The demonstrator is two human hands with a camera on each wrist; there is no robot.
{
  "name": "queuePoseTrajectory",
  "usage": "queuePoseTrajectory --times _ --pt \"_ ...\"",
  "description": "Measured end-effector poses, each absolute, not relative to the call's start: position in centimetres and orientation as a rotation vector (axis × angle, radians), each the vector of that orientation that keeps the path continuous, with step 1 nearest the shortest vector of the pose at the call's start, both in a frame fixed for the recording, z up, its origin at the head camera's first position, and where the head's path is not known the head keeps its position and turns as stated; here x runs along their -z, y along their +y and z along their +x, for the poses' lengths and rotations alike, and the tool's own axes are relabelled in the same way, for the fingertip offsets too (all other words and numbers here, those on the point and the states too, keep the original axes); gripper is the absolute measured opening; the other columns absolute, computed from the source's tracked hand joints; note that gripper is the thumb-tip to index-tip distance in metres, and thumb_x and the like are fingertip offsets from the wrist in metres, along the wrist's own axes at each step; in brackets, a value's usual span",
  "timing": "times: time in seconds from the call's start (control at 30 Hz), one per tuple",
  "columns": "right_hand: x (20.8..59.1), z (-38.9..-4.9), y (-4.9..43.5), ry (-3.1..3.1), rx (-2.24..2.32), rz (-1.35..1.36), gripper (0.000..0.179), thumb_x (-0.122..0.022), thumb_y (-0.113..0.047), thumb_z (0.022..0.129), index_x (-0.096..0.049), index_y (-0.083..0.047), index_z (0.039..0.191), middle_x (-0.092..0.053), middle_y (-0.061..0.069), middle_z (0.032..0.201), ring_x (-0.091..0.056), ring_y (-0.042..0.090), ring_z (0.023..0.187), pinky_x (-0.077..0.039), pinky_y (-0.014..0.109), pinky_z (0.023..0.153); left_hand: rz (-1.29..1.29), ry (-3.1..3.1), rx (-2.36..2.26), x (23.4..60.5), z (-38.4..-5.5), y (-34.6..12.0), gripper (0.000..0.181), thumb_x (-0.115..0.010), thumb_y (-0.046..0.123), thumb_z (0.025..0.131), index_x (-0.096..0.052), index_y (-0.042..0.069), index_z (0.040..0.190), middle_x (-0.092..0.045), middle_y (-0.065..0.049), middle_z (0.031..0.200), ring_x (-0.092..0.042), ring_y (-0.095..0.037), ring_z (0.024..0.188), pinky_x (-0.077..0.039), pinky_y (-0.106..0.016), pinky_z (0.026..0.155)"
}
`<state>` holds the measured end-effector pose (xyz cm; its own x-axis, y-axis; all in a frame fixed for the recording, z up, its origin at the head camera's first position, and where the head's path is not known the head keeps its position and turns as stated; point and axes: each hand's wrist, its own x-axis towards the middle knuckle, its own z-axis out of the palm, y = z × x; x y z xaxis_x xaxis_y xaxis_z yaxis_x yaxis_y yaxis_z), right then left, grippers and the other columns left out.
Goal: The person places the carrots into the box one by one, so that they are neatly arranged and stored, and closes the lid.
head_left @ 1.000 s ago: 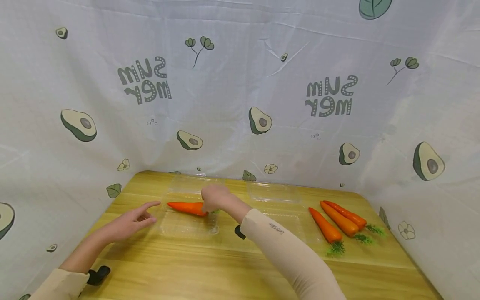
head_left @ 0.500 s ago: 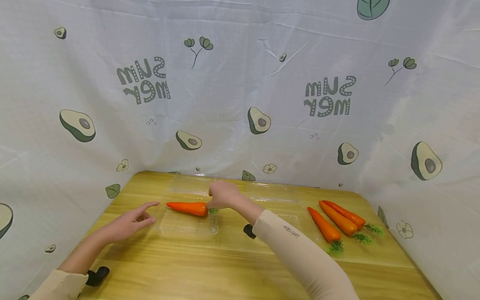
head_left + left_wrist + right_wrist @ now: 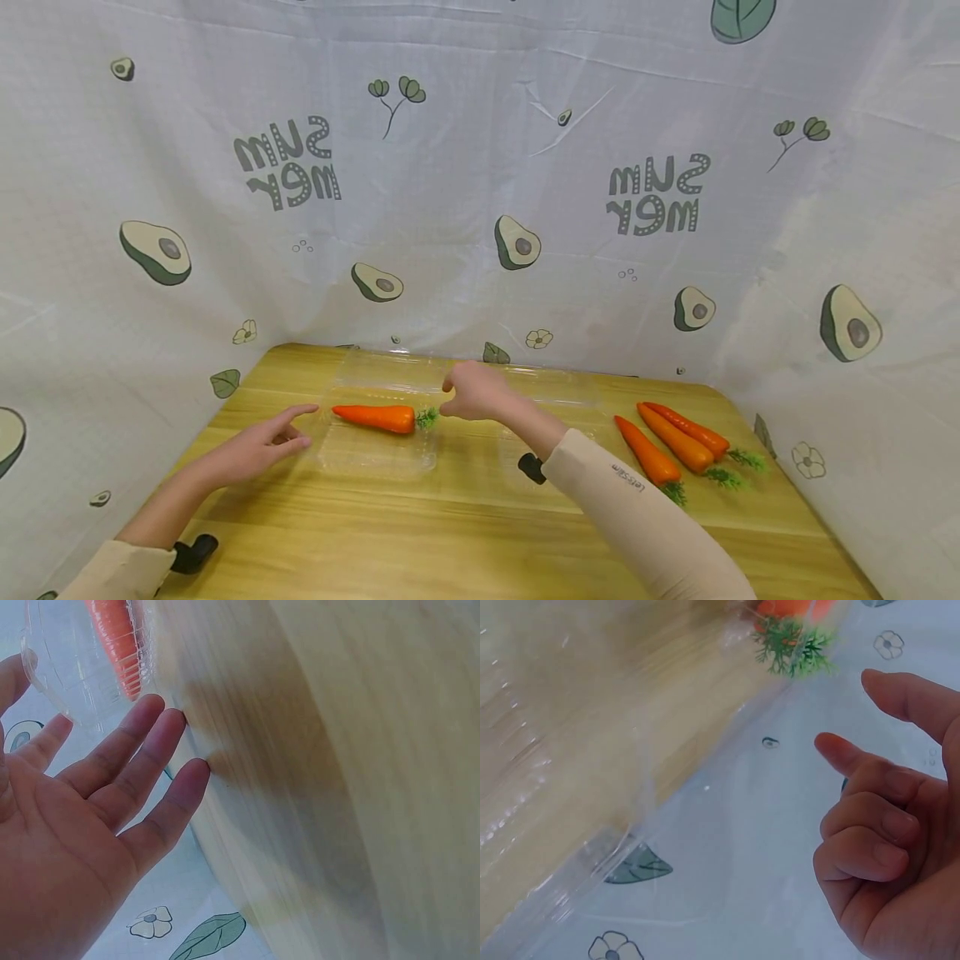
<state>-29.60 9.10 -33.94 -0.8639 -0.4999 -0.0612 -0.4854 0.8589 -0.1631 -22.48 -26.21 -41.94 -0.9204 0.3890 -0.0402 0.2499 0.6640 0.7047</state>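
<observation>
One orange carrot (image 3: 375,418) with a green leafy top lies in the left clear plastic box (image 3: 367,461), its tip pointing left. Just left of that box is my left hand (image 3: 258,450), its fingers spread and holding nothing. In the left wrist view, its straight fingers (image 3: 154,757) are near the box with the carrot. Right of the carrot's leaves hovers my right hand (image 3: 480,392), apart from them. The right wrist view shows its thumb and index finger parted with nothing between, the other fingers loosely curled.
A second clear plastic box (image 3: 517,467) stands to the right, partly behind my right arm. Farther right, three carrots (image 3: 678,442) lie side by side on the wooden table (image 3: 420,533). A printed curtain (image 3: 450,167) surrounds the table's back and sides.
My right hand has let go of the carrot's leafy end and moved right, away from it. The carrot stays in the left box. My left hand has hardly moved.
</observation>
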Motion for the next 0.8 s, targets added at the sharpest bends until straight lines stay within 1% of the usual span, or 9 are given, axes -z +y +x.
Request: queuePoseTrajectory --times 0.13,0.23,0.33,0.4,0.5,0.53,0.6,0.67,0.8 --pt "33.7 -29.1 10.5 2.940 0.292 -0.776 0.037 -0.072 -0.029 0.089 -0.074 -0.007 0.119 -0.071 0.007 0.124 -0.068 0.027 0.108 -0.056 0.041 0.083 0.523 2.693 -1.101 41.9 -22.4 -26.2 0.061 -0.054 0.030 0.105 -0.030 0.009 0.156 -0.067 -0.010 0.113 -0.064 -0.023 0.102 -0.051 -0.044 0.083" --pt "33.6 -28.8 11.4 2.969 0.322 -0.770 0.036 -0.072 -0.028 0.089 -0.074 -0.008 0.119 -0.071 0.007 0.123 -0.069 0.025 0.103 -0.055 0.040 0.081 0.522 2.690 -1.103 41.9 -22.4 -26.2 0.061 -0.054 0.030 0.105 -0.030 0.009 0.157 -0.067 -0.010 0.113 -0.064 -0.023 0.103 -0.051 -0.044 0.084" --pt "33.5 -28.6 12.3 2.998 0.340 -0.766 0.033 -0.072 -0.027 0.089 -0.075 -0.011 0.118 -0.072 0.006 0.121 -0.067 0.018 0.082 -0.052 0.036 0.072 0.522 2.684 -1.101 42.0 -22.5 -26.3 0.061 -0.054 0.031 0.105 -0.030 0.009 0.157 -0.067 -0.010 0.113 -0.063 -0.023 0.103 -0.051 -0.044 0.084" --pt "33.5 -28.5 12.9 3.013 0.357 -0.765 0.032 -0.072 -0.026 0.089 -0.075 -0.012 0.117 -0.073 0.006 0.119 -0.059 0.012 0.067 -0.048 0.033 0.068 0.520 2.684 -1.097 42.0 -22.5 -26.3 0.061 -0.053 0.032 0.105 -0.029 0.009 0.157 -0.066 -0.010 0.114 -0.063 -0.023 0.103 -0.051 -0.044 0.084" --pt "33.6 -28.3 13.7 3.014 0.397 -0.764 0.031 -0.072 -0.025 0.089 -0.075 -0.012 0.117 -0.074 0.007 0.116 -0.044 0.009 0.054 -0.041 0.031 0.063 0.513 2.685 -1.093 42.2 -22.5 -26.4 0.061 -0.052 0.033 0.106 -0.029 0.010 0.157 -0.066 -0.010 0.114 -0.063 -0.023 0.104 -0.051 -0.044 0.085" --pt "33.6 -28.2 13.9 3.014 0.400 -0.757 0.031 -0.071 -0.025 0.089 -0.075 -0.012 0.117 -0.076 0.007 0.109 -0.040 0.010 0.052 -0.040 0.031 0.061 0.517 2.686 -1.090 42.2 -22.6 -26.4 0.061 -0.052 0.032 0.106 -0.029 0.009 0.157 -0.066 -0.011 0.115 -0.063 -0.024 0.104 -0.051 -0.045 0.085" --pt "33.6 -28.1 14.4 3.025 0.403 -0.754 0.031 -0.072 -0.025 0.089 -0.076 -0.012 0.116 -0.076 0.007 0.106 -0.039 0.008 0.051 -0.039 0.029 0.059 0.503 2.688 -1.085 42.3 -22.6 -26.4 0.061 -0.052 0.034 0.106 -0.029 0.010 0.157 -0.066 -0.010 0.114 -0.063 -0.023 0.105 -0.051 -0.045 0.086" --pt "33.7 -28.0 14.9 3.029 0.424 -0.753 0.030 -0.072 -0.024 0.089 -0.076 -0.011 0.116 -0.076 0.007 0.097 -0.037 0.009 0.049 -0.037 0.029 0.057 0.502 2.686 -1.083 42.3 -22.5 -26.4 0.061 -0.051 0.034 0.106 -0.029 0.010 0.157 -0.066 -0.011 0.115 -0.063 -0.024 0.105 -0.051 -0.046 0.086" --pt "33.7 -27.7 15.8 3.047 0.473 -0.760 0.028 -0.072 -0.021 0.089 -0.076 -0.010 0.114 -0.074 0.004 0.092 -0.037 0.009 0.051 -0.036 0.028 0.056 0.500 2.687 -1.082 42.2 -22.5 -26.3 0.061 -0.052 0.035 0.106 -0.030 0.011 0.157 -0.066 -0.011 0.115 -0.063 -0.025 0.105 -0.051 -0.046 0.086"
